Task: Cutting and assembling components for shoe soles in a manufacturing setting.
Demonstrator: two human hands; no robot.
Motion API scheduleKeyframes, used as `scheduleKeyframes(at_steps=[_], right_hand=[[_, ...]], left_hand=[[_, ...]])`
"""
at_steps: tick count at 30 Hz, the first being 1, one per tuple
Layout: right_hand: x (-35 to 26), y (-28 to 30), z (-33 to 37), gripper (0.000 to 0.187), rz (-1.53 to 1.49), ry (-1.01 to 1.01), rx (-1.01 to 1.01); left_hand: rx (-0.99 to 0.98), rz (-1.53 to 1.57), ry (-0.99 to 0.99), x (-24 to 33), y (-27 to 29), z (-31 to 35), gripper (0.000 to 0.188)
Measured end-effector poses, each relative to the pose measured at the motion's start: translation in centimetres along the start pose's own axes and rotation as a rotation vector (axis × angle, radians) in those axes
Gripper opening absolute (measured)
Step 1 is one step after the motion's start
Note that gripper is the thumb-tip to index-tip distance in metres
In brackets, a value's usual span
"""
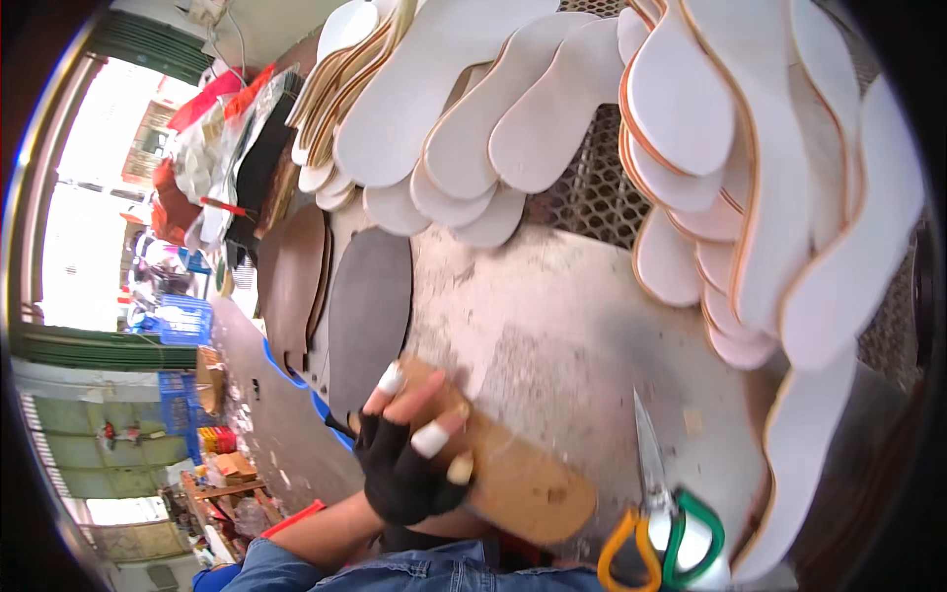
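My left hand (412, 459), in a black fingerless glove with white tape on some fingertips, lies over a tan, sole-shaped board (528, 483). Its fingers rest on the board's upper face, and the thumb's grip is hidden. Below the glove shows a small patch of skin that I cannot place. No right hand can be made out. Just beyond my fingers lies a dark grey sole-shaped piece (371, 316) on the worn worktable (552, 306). To the right of the board, scissors (649, 474) with one orange and one green handle point away from me, blades nearly together.
White insoles with tan edges (444, 148) lie in overlapping stacks along the far side, and more (760, 197) fan down the right. Brown sole pieces (294, 271) sit at the left. Black metal mesh (597, 187) shows between stacks. Blue crates (184, 321) stand on the floor leftward.
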State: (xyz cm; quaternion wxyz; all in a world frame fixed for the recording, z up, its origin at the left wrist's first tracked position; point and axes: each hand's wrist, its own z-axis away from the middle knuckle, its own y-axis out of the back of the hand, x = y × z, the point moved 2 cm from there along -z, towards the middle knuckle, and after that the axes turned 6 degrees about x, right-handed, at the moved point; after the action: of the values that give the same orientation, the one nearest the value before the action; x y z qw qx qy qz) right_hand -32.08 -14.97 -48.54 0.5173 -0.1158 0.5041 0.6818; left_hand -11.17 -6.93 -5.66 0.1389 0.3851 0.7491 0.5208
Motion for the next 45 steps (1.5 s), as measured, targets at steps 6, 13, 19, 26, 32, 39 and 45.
scheduleKeyframes(at_steps=[6, 13, 19, 26, 32, 39, 45], right_hand=[[-2.5, -6.6, -6.8, 0.034, -0.258, 0.08, -0.1], [-4.9, -10.7, -8.4, 0.035, -0.463, 0.129, -0.2], [-5.4, -11.8, -7.9, 0.036, -0.617, 0.126, -0.26], [-6.8, -11.7, -7.3, 0.036, -0.809, 0.133, -0.331], [-11.2, -11.1, -8.6, 0.037, -0.991, 0.199, -0.416], [-15.4, -11.6, -7.3, 0.038, -1.18, 0.227, -0.536], [-7.8, -6.5, -1.5, 0.039, -1.251, 0.061, -0.437]], left_hand=[[-0.043, 0.013, 0.074, 1.1, -1.5, -1.3, 0.034], [-0.032, 0.044, 0.134, 0.9, -1.5, -0.8, 0.033], [-0.056, 0.019, 0.105, 0.6, -1.3, -0.9, 0.033], [-0.038, -0.009, 0.107, 1.2, -1.7, -1.4, 0.033], [-0.01, -0.027, 0.106, 1.4, -2.1, -1.4, 0.034], [-0.01, -0.042, 0.115, 1.8, -1.9, -1.0, 0.033], [-0.049, -0.017, 0.07, 1.2, -1.2, -0.5, 0.035]])
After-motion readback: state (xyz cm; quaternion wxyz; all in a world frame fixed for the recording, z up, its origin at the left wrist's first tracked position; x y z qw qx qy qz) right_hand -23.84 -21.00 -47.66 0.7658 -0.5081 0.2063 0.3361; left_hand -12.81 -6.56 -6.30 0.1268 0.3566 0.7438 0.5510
